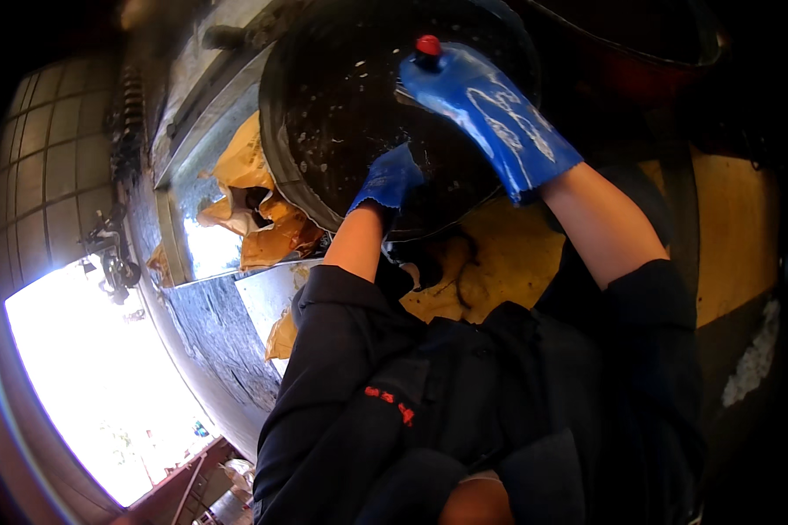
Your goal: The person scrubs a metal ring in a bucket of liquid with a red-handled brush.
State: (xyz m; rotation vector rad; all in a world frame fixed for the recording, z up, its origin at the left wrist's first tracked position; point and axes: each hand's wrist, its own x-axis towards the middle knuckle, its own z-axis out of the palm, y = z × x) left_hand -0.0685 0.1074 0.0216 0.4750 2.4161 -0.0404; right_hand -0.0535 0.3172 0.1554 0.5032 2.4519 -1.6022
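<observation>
A wide round drum [278, 166] stands before me, its inside dark and shiny with pale specks. My right hand [464, 83], in a long blue rubber glove with white streaks, is closed around a tool handle [427, 45] above the drum. The handle is black with a red end; most of the tool is hidden under the glove and in the dark. My left hand [389, 181], also gloved in blue, reaches down inside the near part of the drum. Its fingers are lost in the darkness, so whether they hold anything does not show.
Crumpled yellow-brown sheeting [276, 229] lies left of the drum, and a stained yellow surface [499, 262] shows beneath its near side. Another dark container with a curved rim [714, 52] stands at the far right. Bright light comes through an opening [87, 376] on the left.
</observation>
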